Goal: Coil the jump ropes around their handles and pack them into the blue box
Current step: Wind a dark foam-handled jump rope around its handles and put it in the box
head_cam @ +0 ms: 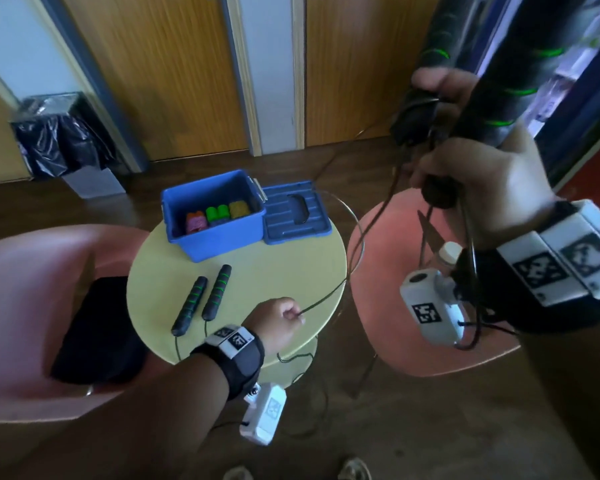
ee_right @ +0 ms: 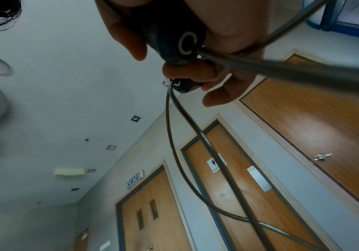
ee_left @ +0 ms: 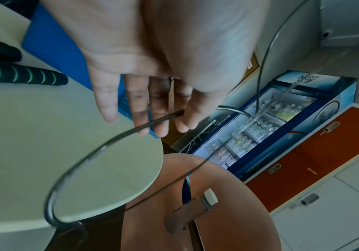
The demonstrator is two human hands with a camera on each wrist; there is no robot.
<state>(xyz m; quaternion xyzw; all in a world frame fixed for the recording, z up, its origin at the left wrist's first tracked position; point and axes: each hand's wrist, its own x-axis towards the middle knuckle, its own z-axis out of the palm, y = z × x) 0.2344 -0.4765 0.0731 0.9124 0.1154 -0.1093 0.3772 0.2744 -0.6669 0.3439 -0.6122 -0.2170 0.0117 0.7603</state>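
Note:
My right hand [head_cam: 482,181] is raised close to the head camera and grips two black handles with green rings [head_cam: 499,74] side by side; their ends [ee_right: 180,44] show in the right wrist view. A dark rope [head_cam: 354,216] runs from them in a loop down to my left hand [head_cam: 278,323], which pinches the rope [ee_left: 157,118] above the round table's right edge. A second pair of black-and-green handles [head_cam: 205,299] lies on the table [head_cam: 291,271]. The open blue box [head_cam: 215,216] stands at the table's back with several coloured coils inside.
The blue lid [head_cam: 295,213] lies right of the box. Pink chairs stand left [head_cam: 25,306] and right [head_cam: 395,306] of the table; a black item [head_cam: 97,327] lies on the left one, a bottle [head_cam: 444,258] on the right one. A lined bin [head_cam: 63,140] stands by the wall.

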